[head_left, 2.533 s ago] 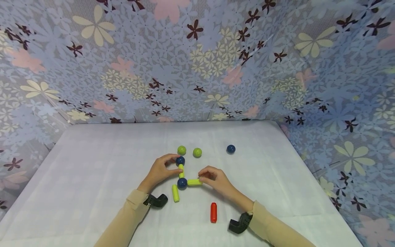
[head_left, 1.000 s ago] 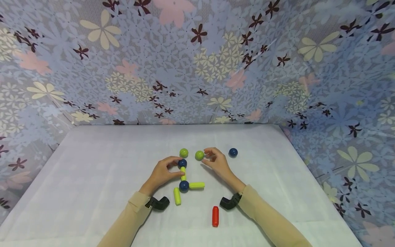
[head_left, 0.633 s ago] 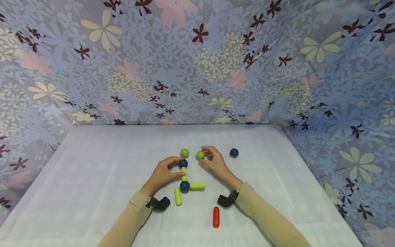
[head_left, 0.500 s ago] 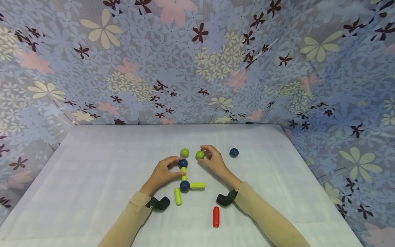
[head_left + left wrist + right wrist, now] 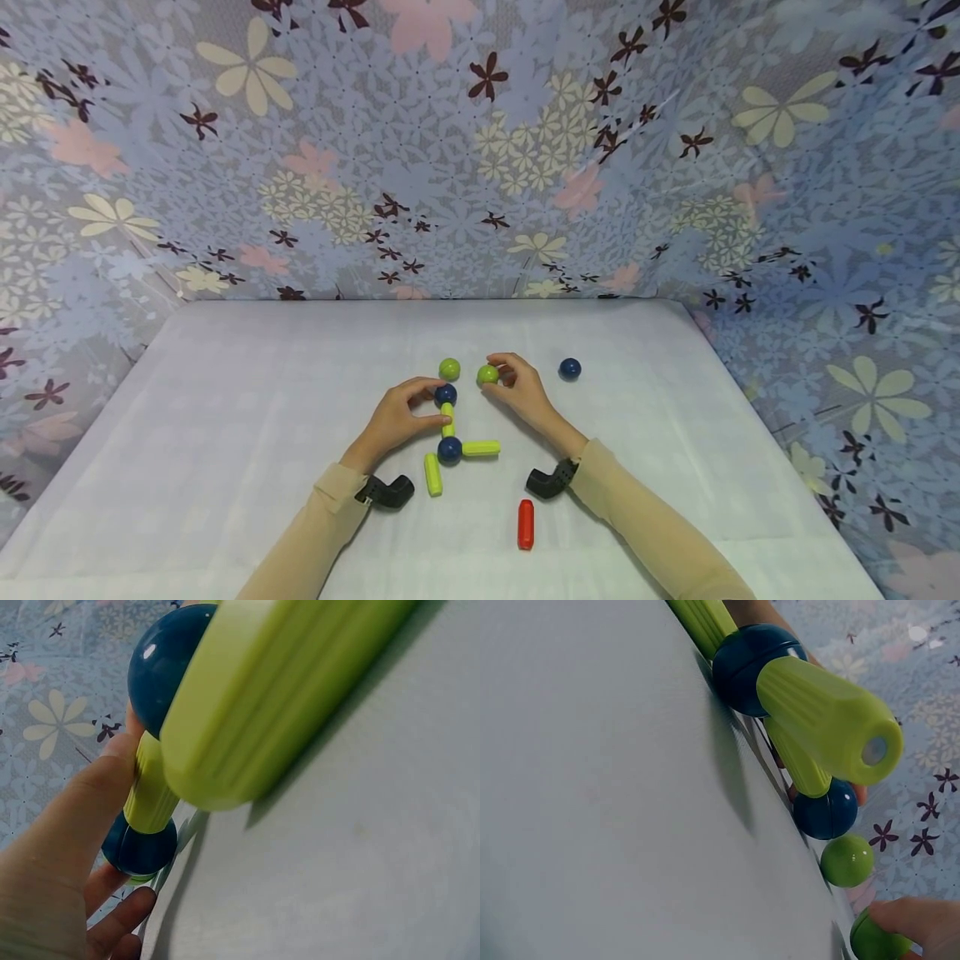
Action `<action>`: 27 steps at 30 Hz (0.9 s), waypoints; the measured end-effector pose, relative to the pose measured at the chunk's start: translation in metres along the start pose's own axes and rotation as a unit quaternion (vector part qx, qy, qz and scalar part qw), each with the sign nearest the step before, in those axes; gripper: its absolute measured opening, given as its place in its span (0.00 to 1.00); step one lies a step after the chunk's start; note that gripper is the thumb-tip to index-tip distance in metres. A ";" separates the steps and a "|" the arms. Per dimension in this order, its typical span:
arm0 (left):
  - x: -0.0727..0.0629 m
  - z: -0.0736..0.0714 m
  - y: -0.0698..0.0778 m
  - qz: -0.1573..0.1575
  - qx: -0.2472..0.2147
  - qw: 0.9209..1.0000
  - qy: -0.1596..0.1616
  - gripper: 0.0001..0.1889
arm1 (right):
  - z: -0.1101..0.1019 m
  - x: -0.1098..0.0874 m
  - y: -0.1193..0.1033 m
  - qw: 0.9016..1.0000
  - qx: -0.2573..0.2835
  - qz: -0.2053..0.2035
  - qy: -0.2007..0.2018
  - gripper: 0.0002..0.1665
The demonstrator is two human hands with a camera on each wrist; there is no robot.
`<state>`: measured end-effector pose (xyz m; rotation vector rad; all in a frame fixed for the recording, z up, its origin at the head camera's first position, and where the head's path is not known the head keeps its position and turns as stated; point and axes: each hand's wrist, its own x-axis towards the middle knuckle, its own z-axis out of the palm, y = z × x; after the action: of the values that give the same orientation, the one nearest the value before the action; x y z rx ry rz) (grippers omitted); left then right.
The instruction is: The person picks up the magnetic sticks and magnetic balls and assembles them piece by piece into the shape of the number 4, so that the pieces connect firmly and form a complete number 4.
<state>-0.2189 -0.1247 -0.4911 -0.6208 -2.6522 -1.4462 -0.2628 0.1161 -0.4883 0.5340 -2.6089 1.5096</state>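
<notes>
My left hand [image 5: 392, 423] holds a magnetic ball-and-rod piece: fingers at the far blue ball [image 5: 446, 395], thumb against the yellow-green rod [image 5: 447, 412]. That rod runs to a nearer blue ball [image 5: 450, 451], from which a second yellow-green rod [image 5: 482, 448] sticks out to the right. In the right wrist view the second rod's free end shows a silver magnet [image 5: 874, 750]. My right hand [image 5: 527, 398] pinches a green ball [image 5: 487, 375] between thumb and fingers; the right wrist view shows the thumb on this ball [image 5: 877, 936].
Another green ball [image 5: 449, 369] lies just beyond the far blue ball. A loose blue ball [image 5: 570, 368] sits at the back right. A loose yellow-green rod [image 5: 433, 475] and a red rod [image 5: 526, 525] lie nearer on the white tablecloth [image 5: 247, 400]. Behind hangs a flowered cloth [image 5: 420, 167].
My right hand has left the second rod, reached away to the green ball and closed its thumb and fingers on it. My left hand keeps its hold on the ball-and-rod piece.
</notes>
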 end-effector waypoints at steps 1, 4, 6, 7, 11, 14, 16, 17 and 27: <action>0.000 0.000 0.000 -0.001 -0.001 1.000 0.000 0.29 | 0.000 0.000 0.000 1.000 0.001 0.001 0.001 0.27; 0.001 0.001 -0.001 -0.002 0.001 1.000 -0.001 0.29 | -0.001 -0.001 -0.002 1.000 0.003 0.008 0.003 0.27; 0.001 0.002 -0.002 -0.001 0.002 1.000 -0.001 0.29 | -0.002 -0.002 -0.004 1.000 0.007 0.009 0.003 0.27; 0.001 0.002 -0.002 -0.001 0.003 1.000 -0.001 0.29 | -0.002 -0.002 -0.005 1.000 0.010 0.009 0.004 0.27; 0.001 0.002 -0.002 0.000 0.001 1.000 0.000 0.29 | -0.003 -0.004 -0.006 1.000 0.016 0.001 0.001 0.27; 0.001 0.002 -0.002 0.001 0.000 1.000 0.001 0.29 | -0.004 -0.008 -0.008 1.000 0.017 -0.003 -0.004 0.27; 0.001 0.002 -0.003 0.002 0.000 1.000 0.001 0.29 | -0.005 -0.011 -0.008 1.000 0.016 -0.006 -0.007 0.27; 0.001 0.002 -0.003 0.003 0.001 1.000 0.002 0.29 | -0.006 -0.012 -0.009 1.000 0.017 -0.005 -0.009 0.27; 0.000 0.003 -0.006 0.011 0.010 1.000 0.008 0.29 | -0.006 -0.023 -0.007 0.999 0.035 -0.022 -0.016 0.27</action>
<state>-0.2207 -0.1247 -0.4976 -0.6305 -2.6357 -1.4113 -0.2398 0.1240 -0.4843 0.6233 -2.5582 1.5973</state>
